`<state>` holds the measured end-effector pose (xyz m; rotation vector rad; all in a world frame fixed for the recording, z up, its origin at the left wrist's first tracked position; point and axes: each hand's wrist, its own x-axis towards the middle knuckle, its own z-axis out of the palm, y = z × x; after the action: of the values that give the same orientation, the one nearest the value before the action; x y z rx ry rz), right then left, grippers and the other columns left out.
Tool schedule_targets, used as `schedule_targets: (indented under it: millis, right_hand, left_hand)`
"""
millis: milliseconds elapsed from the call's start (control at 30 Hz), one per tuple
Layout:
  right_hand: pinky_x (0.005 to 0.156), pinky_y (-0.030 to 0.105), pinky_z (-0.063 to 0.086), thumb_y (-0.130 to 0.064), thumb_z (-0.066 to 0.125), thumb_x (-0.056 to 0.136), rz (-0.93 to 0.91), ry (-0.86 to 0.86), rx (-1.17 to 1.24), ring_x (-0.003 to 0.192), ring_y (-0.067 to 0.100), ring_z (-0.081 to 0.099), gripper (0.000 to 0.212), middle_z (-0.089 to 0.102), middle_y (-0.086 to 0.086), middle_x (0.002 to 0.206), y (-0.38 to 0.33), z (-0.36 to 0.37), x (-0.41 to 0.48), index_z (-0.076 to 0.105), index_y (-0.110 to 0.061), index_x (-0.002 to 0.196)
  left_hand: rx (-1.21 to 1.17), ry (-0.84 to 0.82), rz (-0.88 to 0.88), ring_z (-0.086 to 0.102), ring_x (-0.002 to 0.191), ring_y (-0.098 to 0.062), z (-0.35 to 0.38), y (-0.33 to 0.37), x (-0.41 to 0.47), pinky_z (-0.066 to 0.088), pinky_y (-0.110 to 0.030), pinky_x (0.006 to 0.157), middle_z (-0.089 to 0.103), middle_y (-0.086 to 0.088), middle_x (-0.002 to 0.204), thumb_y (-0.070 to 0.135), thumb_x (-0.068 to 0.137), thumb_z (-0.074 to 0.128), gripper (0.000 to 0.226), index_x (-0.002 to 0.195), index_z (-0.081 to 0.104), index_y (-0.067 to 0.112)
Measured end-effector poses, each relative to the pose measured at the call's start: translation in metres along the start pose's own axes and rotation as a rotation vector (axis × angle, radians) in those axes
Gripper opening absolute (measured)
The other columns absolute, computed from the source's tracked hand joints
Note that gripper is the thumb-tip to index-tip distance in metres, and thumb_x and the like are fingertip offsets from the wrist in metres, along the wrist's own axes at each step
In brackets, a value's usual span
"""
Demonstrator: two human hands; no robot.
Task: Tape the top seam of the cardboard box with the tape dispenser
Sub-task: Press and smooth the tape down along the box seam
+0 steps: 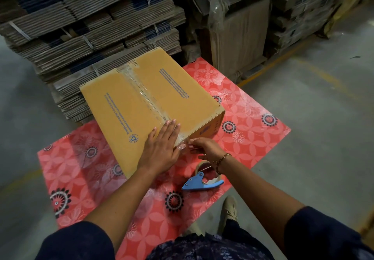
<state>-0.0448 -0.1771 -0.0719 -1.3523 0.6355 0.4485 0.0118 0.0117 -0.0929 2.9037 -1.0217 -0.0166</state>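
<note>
A brown cardboard box (pixel 141 102) with blue print lies closed on a red flowered sheet. A strip of clear tape (pixel 141 92) runs along its top seam from the far edge to the near edge. My left hand (pixel 162 144) lies flat, fingers together, on the near end of the seam. My right hand (pixel 204 146) pinches the loose, crumpled tape end (pixel 182 145) at the box's near corner. The blue tape dispenser (pixel 202 181) with its tape roll lies on the sheet under my right wrist, held by neither hand.
The red flowered sheet (pixel 253 122) covers a low table over a grey concrete floor (pixel 323 138). Strapped stacks of flattened cartons (pixel 91 27) rise right behind the box. Wrapped pallets (pixel 253 27) stand at the back right. My shoe (pixel 228 211) shows below the sheet's near edge.
</note>
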Motion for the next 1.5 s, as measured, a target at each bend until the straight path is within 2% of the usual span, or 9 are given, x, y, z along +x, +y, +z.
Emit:
schedule_targets:
  millis: [167,367,433,533,667,900,1133,1267,1500]
  right_hand:
    - [0.055,0.021,0.038,-0.016,0.071,0.089,-0.125,0.045,-0.046,0.062,0.010,0.054,0.014,0.065,0.001,0.073,0.014,-0.006,0.004,0.066,-0.017,0.076]
    - [0.047,0.008,0.041,-0.010,0.070,0.090,-0.157,0.124,-0.031,0.057,0.004,0.054,0.009,0.062,-0.001,0.067,0.021,-0.001,0.007,0.065,-0.005,0.083]
    - [0.056,0.013,0.046,-0.010,0.071,0.089,-0.168,0.121,-0.045,0.057,0.005,0.057,0.012,0.063,-0.001,0.065,0.021,-0.002,0.010,0.065,-0.007,0.079]
    - [0.070,0.034,0.048,-0.013,0.074,0.087,-0.182,0.120,-0.080,0.069,0.019,0.057,0.016,0.064,0.004,0.068,0.022,-0.002,0.016,0.066,-0.009,0.074]
    - [0.071,0.036,0.048,-0.016,0.074,0.087,-0.187,0.124,-0.099,0.072,0.020,0.056,0.015,0.064,0.006,0.070,0.025,-0.001,0.018,0.068,-0.006,0.079]
    - [0.070,0.036,0.048,-0.017,0.074,0.088,-0.234,0.138,-0.088,0.072,0.019,0.055,0.017,0.061,0.004,0.069,0.029,-0.001,0.021,0.065,-0.009,0.076]
    - [0.064,0.032,0.048,-0.020,0.073,0.088,-0.297,0.177,-0.154,0.065,0.014,0.055,0.017,0.062,-0.003,0.065,0.034,0.001,0.027,0.067,-0.007,0.079]
    - [0.055,0.014,0.044,-0.017,0.070,0.091,-0.345,0.211,-0.212,0.054,-0.005,0.055,0.015,0.061,-0.008,0.065,0.033,0.005,0.029,0.064,-0.014,0.077]
    - [0.057,0.014,0.042,-0.018,0.071,0.090,-0.399,0.208,-0.284,0.054,-0.009,0.053,0.019,0.061,-0.013,0.066,0.036,0.003,0.034,0.063,-0.024,0.074]
  left_hand:
    - [0.012,0.005,0.013,0.014,0.158,-0.017,0.001,0.000,0.001,0.023,-0.052,0.123,0.010,-0.001,0.172,0.048,0.100,0.036,0.071,0.162,0.015,0.021]
    - [0.036,0.047,0.045,0.021,0.157,-0.022,0.003,-0.001,-0.002,0.028,-0.054,0.120,0.018,-0.006,0.171,0.046,0.102,0.038,0.068,0.162,0.019,0.019]
    - [0.030,0.069,0.050,0.024,0.156,-0.024,0.001,0.000,-0.003,0.029,-0.055,0.119,0.022,-0.008,0.170,0.045,0.101,0.039,0.067,0.161,0.022,0.018]
    - [0.062,0.158,0.138,0.034,0.151,-0.030,0.000,0.002,-0.007,0.034,-0.054,0.117,0.034,-0.012,0.165,0.036,0.098,0.046,0.064,0.157,0.032,0.015]
    - [0.110,0.361,0.354,0.055,0.131,-0.035,0.002,0.002,-0.015,0.045,-0.050,0.104,0.061,-0.014,0.134,0.022,0.095,0.064,0.045,0.137,0.047,0.019]
    - [0.120,0.444,0.409,0.049,0.111,-0.030,-0.001,0.002,-0.017,0.046,-0.045,0.085,0.046,-0.008,0.113,0.006,0.087,0.067,0.042,0.126,0.057,0.019]
    - [0.167,0.354,0.323,0.049,0.102,-0.029,-0.002,0.005,-0.015,0.043,-0.044,0.075,0.048,-0.006,0.105,0.015,0.082,0.071,0.037,0.118,0.062,0.024]
    - [0.158,0.314,0.272,0.049,0.101,-0.028,-0.003,0.007,-0.011,0.041,-0.044,0.073,0.050,-0.005,0.103,0.018,0.075,0.073,0.036,0.109,0.062,0.026]
    - [0.178,0.256,0.252,0.050,0.100,-0.029,-0.003,0.007,-0.011,0.040,-0.043,0.071,0.051,-0.006,0.101,0.021,0.075,0.069,0.039,0.112,0.058,0.025]
